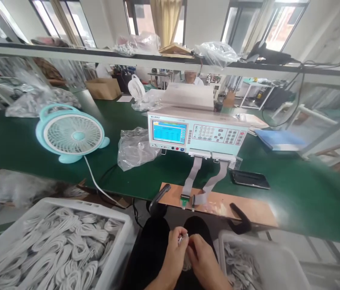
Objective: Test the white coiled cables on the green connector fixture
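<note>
My left hand (174,251) is closed around a small white piece with a shiny end, which looks like the plug of a cable. Beside it, my right hand (202,257) is closed too, its fingertips nearly meeting the left ones. Between both palms shows part of a pale cable coil (187,264); the rest is hidden by the hands. Ahead of them, two grey ribbon cables (191,177) run from the tester (198,133) down to a small green circuit board (184,200) and a dark connector on the copper-coloured board (248,207) at the table edge.
On the left stands a white bin (127,225) full of coiled cables; a second bin (278,257) with cables is on the right. The green table (308,193) carries a blue fan (76,135), a plastic bag (136,149), a phone (250,179) and a blue folder (280,139). Someone sits behind the tester.
</note>
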`<move>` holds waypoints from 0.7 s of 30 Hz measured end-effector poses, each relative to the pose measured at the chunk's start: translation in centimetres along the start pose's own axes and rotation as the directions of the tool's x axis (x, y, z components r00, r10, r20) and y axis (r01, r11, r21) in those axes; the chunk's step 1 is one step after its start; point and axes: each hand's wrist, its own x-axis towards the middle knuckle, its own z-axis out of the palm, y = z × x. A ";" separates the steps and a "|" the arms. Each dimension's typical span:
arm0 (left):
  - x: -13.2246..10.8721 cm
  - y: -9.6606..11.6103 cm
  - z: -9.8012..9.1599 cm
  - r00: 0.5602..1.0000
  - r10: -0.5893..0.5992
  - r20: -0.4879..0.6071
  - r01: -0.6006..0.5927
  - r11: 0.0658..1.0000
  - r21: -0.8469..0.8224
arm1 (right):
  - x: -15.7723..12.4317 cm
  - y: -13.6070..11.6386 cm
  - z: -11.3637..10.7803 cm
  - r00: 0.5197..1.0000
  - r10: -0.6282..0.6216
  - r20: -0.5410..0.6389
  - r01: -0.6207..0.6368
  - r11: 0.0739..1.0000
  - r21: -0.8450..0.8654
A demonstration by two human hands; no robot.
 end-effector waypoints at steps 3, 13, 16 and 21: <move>-0.2 -0.4 -0.2 0.992 0.123 -0.005 -0.122 0.989 0.081 | 0.1 0.1 0.2 0.999 0.008 0.035 -0.009 1.000 0.010; 1.2 2.0 -1.5 0.973 0.183 0.138 -0.188 0.982 0.029 | 1.9 0.8 -0.6 0.988 0.086 -0.125 -0.049 0.960 0.276; 2.0 3.1 -1.6 0.969 0.159 0.188 -0.149 0.987 -0.068 | 3.5 0.5 -0.9 0.970 0.197 -0.143 -0.109 0.877 0.467; 3.5 3.7 -1.4 0.969 0.109 0.224 -0.090 0.992 -0.091 | 5.4 0.2 -0.8 0.944 0.319 -0.083 -0.184 0.719 0.671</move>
